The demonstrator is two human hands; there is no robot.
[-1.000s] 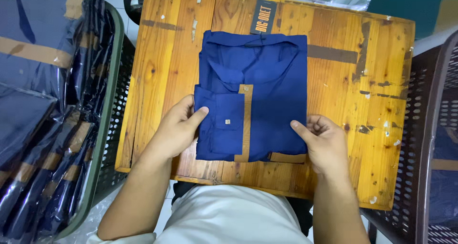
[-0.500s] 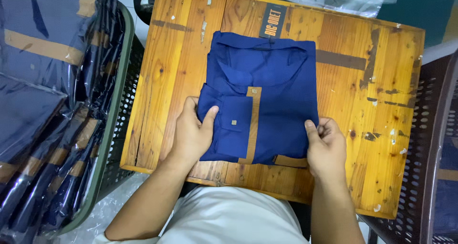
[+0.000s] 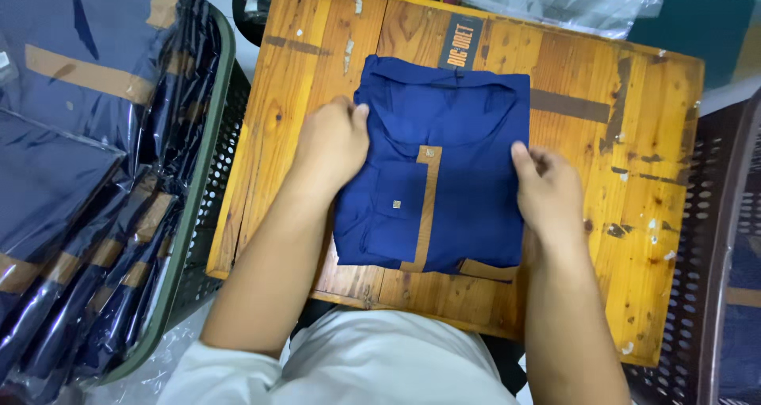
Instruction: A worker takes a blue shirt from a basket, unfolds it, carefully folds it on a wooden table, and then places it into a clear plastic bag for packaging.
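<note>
The folded navy shirt [image 3: 444, 175] sits in the middle of a scuffed wooden board [image 3: 634, 159], front up, with a tan strip running down the placket and a small button on the chest pocket. The person's left hand [image 3: 331, 143] pinches its left edge, and the right hand [image 3: 547, 191] grips the right edge, fingers tucked under. Off to the left, a green mesh basket [image 3: 198, 207] is stuffed with plastic-bagged navy shirts [image 3: 71, 215] standing on edge.

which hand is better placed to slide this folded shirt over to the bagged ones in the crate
Probably left: the left hand presses the folded shirt edge nearest the crate; the right hand is on the far side.
</note>
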